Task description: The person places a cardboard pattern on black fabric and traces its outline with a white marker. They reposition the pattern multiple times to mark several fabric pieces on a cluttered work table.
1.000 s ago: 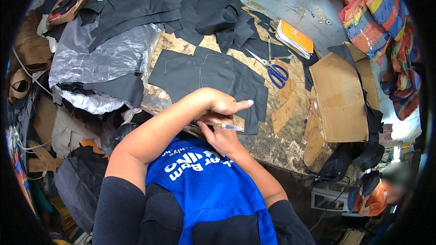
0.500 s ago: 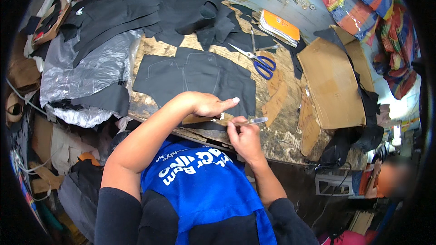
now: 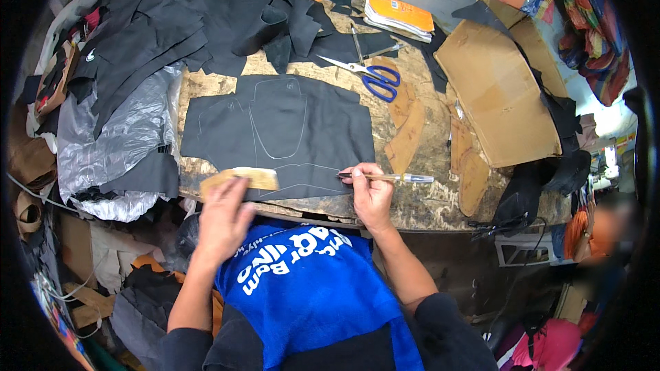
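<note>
A black material sheet (image 3: 330, 120) with several pale drawn outlines lies on the worn wooden table. At its near left edge, my left hand (image 3: 225, 216) grips a tan cardboard template (image 3: 256, 178), with its fingers over the template's near side. My right hand (image 3: 372, 196) holds a slim pen (image 3: 412, 178) with a clear cap on its outer end. The pen's dark tip is at the sheet's near right part, by the end of a long curved outline. The thumb and fingers are pinched round the pen.
Blue-handled scissors (image 3: 377, 77) lie beyond the sheet, near an orange-covered book (image 3: 399, 14). Brown templates (image 3: 407, 141) rest to the right, before a cardboard box (image 3: 498, 89). Black pieces (image 3: 158, 27) are heaped at the far left, beside clear plastic (image 3: 120, 144).
My left hand has drawn back to the left with the template, uncovering a long outline on the sheet's near edge. My right hand still holds the pen, its tip now on the sheet.
</note>
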`<action>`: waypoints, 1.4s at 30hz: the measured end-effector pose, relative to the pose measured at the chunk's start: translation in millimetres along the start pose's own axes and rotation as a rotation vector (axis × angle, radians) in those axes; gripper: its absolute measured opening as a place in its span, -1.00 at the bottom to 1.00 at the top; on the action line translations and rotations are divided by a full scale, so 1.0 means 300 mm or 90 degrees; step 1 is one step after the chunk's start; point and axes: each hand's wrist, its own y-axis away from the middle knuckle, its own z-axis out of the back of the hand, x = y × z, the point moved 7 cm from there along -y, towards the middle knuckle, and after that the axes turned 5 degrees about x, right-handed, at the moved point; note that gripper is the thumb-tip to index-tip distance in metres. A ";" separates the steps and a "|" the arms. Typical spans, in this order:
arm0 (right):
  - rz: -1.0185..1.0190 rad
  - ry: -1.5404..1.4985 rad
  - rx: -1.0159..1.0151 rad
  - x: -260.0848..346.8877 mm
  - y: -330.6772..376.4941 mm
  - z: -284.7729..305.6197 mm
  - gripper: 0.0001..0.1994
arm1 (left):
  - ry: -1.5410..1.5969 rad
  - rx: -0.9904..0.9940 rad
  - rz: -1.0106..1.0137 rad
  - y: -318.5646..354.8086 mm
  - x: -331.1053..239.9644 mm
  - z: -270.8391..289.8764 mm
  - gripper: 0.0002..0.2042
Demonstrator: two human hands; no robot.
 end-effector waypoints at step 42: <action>-0.010 0.399 -0.150 0.024 -0.230 0.139 -0.72 | 0.840 -0.298 0.226 -0.095 0.343 0.116 -0.91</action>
